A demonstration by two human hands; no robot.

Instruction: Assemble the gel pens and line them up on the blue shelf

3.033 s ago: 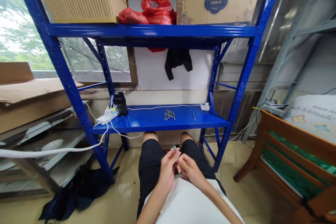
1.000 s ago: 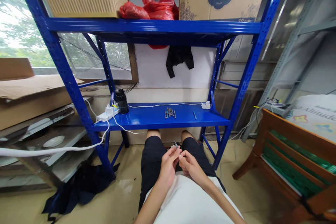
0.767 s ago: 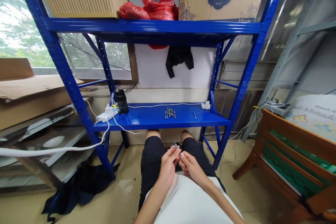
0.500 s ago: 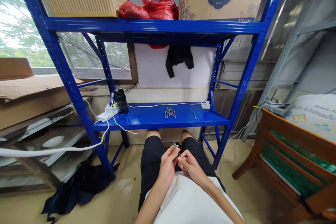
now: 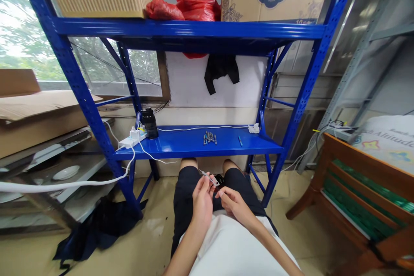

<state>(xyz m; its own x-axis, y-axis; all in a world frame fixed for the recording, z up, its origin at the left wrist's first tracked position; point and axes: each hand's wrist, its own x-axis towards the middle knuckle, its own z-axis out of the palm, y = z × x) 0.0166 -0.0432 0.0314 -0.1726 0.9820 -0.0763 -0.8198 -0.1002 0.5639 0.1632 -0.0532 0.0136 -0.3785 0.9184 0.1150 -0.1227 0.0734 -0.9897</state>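
Observation:
Above my lap, my left hand [image 5: 203,200] is closed on a slim pen-like piece [image 5: 211,178]. It is pale and silvery, with a thin tip pointing up and left and a wider light end toward the right. My right hand [image 5: 235,204] is just beside it, thumb and finger pinched together near the piece's lower end. Whether something small sits in that pinch is hidden. A black object [image 5: 220,179], perhaps a packet, shows behind the hands between my thighs. On the blue shelf ahead lie several short patterned pens [image 5: 210,138] in a cluster, and a single teal pen [image 5: 239,140] to their right.
The blue shelf [image 5: 181,151] bears a black bottle [image 5: 149,123], a white power strip [image 5: 129,141] with cables, and crumpled white tissue [image 5: 254,128]. Its uprights stand on both sides of my knees. A wooden chair [image 5: 323,172] is at right, a cardboard box [image 5: 42,125] at left.
My left hand has turned and moved slightly left, tilting the pen-like piece leftward so more of it shows. My right hand's fingers have come apart from the left hand a little.

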